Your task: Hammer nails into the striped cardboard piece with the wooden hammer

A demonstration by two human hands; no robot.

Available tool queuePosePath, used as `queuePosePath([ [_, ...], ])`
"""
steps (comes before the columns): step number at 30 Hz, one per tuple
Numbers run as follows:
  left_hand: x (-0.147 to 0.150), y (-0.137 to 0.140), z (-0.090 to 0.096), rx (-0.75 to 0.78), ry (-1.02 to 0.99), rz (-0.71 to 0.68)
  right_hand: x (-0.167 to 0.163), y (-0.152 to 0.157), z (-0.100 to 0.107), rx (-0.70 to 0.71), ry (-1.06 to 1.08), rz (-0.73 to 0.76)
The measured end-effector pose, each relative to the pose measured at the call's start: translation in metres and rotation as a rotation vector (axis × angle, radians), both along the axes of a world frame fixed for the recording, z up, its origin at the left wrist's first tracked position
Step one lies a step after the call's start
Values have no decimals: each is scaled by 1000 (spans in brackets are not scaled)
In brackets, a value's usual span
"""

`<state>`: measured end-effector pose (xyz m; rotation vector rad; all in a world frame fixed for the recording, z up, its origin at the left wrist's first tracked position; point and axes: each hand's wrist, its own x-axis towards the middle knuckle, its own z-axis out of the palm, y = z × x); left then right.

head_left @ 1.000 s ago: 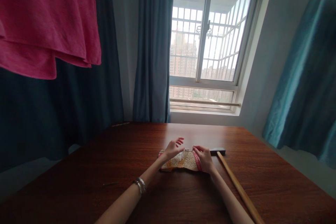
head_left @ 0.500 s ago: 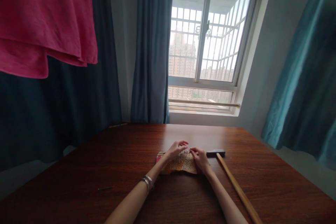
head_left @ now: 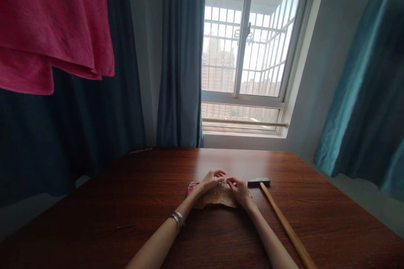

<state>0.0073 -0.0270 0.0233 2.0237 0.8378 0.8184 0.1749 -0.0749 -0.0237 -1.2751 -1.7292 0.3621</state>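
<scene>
A flat tan piece (head_left: 220, 199) dotted with many small dark holes lies on the table, with a pinkish-red left end and a row of thin dark pins standing up near its far edge. My left hand (head_left: 211, 180) rests over its left part, fingers stretched toward the pins and thumb apart from them. From the other side my right hand (head_left: 239, 190) pinches at the top of the pin row. Something tiny and pale shows at those fingertips, too small to name.
Right of my hands lies a hammer (head_left: 282, 220) with a dark head and long wooden handle. A thin metal piece (head_left: 125, 227) is on the brown table (head_left: 151, 193) at left. Blue curtains (head_left: 179, 59), a barred window and a hanging pink cloth (head_left: 57, 29) surround the table.
My right hand has shifted slightly left, bringing its pinched fingertips closer to my left hand and over the pins. My left hand stays nearly where it was.
</scene>
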Motion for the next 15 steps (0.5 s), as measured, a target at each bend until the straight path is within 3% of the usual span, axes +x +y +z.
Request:
queuePosePath([
  [15,6,-4,-7,75,44,25,0,-3,0,35,-36,23],
])
